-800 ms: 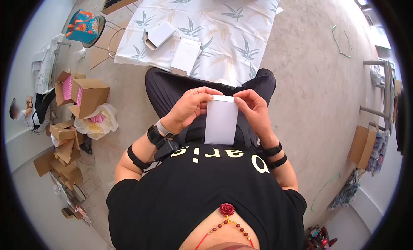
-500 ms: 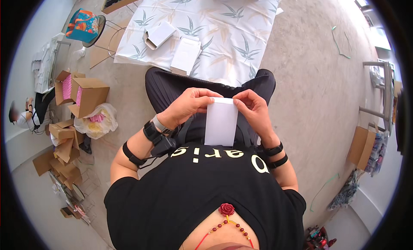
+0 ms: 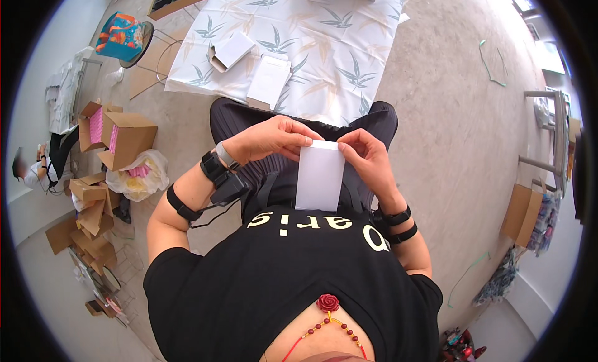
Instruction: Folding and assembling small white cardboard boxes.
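Observation:
Upright over my lap is a small white paper box [image 3: 319, 180], its far end folded across the top edge. At that edge's left corner my left hand [image 3: 280, 138] pinches it between thumb and fingers. The opposite corner is gripped by my right hand [image 3: 366, 152], thumb on the near face and forefinger along the top. Beyond my knees, on the patterned cloth, lie a stack of flat white cartons [image 3: 269, 78] and a folded-up white box [image 3: 232, 52] with an open end.
A leaf-patterned cloth [image 3: 336, 44] covers the surface ahead. To the left stand open cardboard boxes [image 3: 129, 134], a plastic bag [image 3: 140, 178] and a stool with a colourful bag [image 3: 120, 37]. Another person [image 3: 38, 166] is at far left. A metal rack [image 3: 557, 138] stands at right.
My left forearm and elbow have swung outward to the left, and the left hand has turned at the box's corner. The box and my right hand stay almost in place.

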